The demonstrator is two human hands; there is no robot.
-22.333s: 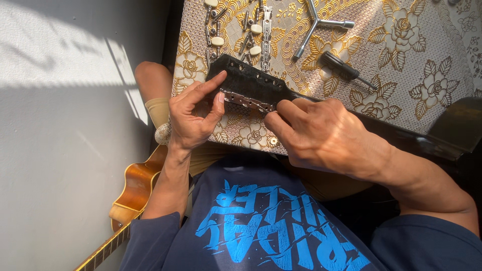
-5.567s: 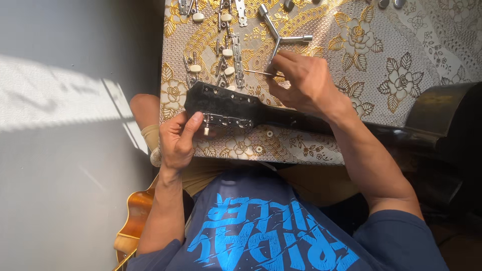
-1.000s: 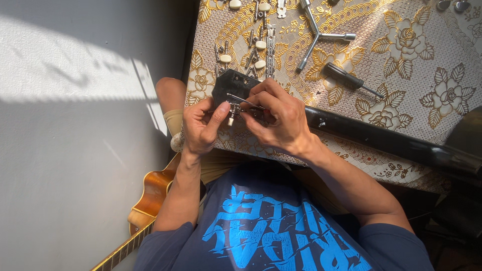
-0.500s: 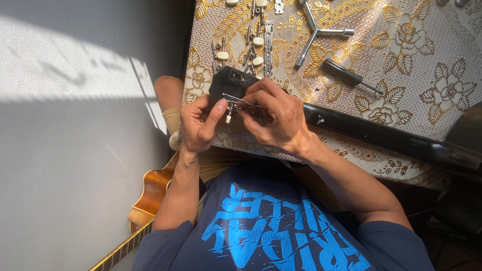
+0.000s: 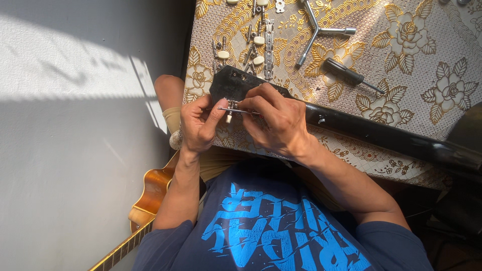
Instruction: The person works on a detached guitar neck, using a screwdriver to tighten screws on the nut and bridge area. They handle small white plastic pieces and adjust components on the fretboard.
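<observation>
A black guitar neck (image 5: 381,135) lies across the table's near edge, its headstock (image 5: 232,84) at the left. My left hand (image 5: 198,125) and my right hand (image 5: 273,120) meet at the headstock's near side. Together they pinch a thin metal tuner strip (image 5: 236,110) with a small cream peg hanging under it. My right hand covers much of the headstock.
A gold floral cloth (image 5: 416,65) covers the table. On it lie loose tuner strips with cream pegs (image 5: 253,40), a three-armed metal wrench (image 5: 317,31) and a black-handled screwdriver (image 5: 349,75). An orange guitar (image 5: 145,200) rests by my left leg on the grey floor.
Over the last second both hands stay at the headstock with the tuner strip; my fingers shift only slightly. Earlier my right hand was reaching among the parts farther up the table.
</observation>
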